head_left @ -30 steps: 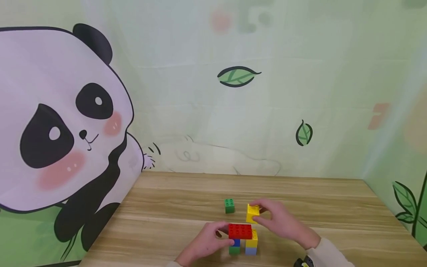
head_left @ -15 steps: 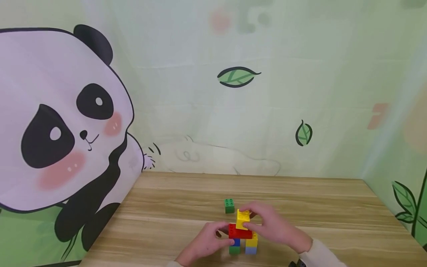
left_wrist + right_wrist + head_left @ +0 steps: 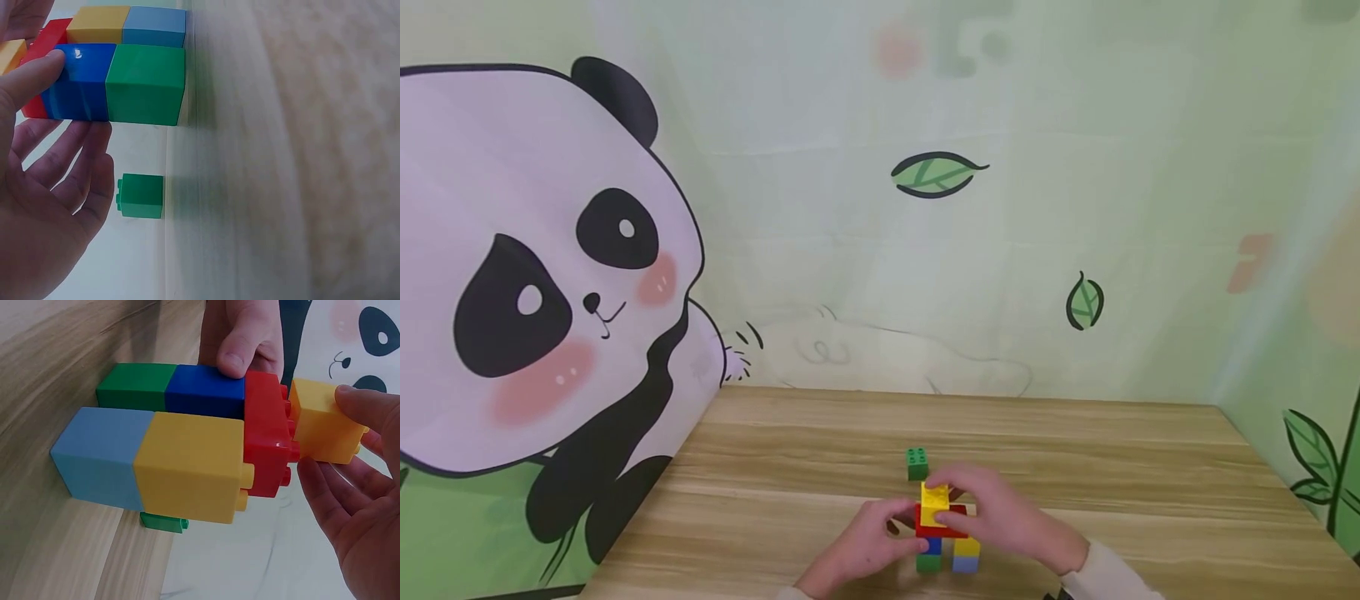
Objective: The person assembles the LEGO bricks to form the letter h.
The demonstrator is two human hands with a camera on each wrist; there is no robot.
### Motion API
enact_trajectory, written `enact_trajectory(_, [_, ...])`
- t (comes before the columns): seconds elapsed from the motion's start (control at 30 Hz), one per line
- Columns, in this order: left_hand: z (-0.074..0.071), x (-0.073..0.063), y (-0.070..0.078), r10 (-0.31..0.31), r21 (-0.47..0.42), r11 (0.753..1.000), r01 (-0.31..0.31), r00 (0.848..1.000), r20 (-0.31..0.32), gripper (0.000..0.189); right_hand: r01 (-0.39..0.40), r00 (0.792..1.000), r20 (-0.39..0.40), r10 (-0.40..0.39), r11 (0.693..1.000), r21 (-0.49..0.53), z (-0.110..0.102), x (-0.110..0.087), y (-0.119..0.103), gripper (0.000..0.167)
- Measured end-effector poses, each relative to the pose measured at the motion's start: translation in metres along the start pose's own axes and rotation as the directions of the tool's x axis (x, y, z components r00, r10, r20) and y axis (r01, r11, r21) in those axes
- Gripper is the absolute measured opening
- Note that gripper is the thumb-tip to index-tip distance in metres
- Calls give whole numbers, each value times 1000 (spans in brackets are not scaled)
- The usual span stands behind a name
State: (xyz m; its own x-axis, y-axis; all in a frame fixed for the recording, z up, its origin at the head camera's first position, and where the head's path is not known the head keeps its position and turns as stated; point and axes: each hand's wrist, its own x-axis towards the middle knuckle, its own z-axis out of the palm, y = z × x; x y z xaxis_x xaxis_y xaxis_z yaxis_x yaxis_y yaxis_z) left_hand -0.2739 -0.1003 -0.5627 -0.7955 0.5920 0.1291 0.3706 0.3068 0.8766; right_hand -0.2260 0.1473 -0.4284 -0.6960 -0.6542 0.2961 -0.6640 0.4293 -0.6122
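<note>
Yellow block (image 3: 933, 510) sits pinched in my right hand (image 3: 1003, 518) at lower centre of the head frame, right over the red block (image 3: 265, 437), while my left hand (image 3: 874, 537) grips the blue block (image 3: 82, 84) underneath and a lone green block (image 3: 917, 465) stands higher in frame on the bench (image 3: 775, 467).

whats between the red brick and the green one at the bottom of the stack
The blue brick: the left wrist view shows it between the red brick and the bottom green brick.
</note>
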Motion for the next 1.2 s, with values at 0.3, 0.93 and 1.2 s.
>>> enact_trajectory(0.3, [2, 4, -13, -36, -5, 999, 36, 999, 0, 40, -16, 1000, 15, 16, 1000, 2, 1, 2, -2, 31])
enact_trajectory(0.93, [-4, -9, 34, 6, 32, 999, -6, 1000, 0, 38, -9, 1000, 23, 10, 999, -48, 11, 3, -1, 39])
enact_trajectory(1.2, [-4, -12, 46, -16, 16, 1000, 16, 1000, -3, 35, 21, 1000, 2, -21, 995, -102, 16, 2, 0, 39])
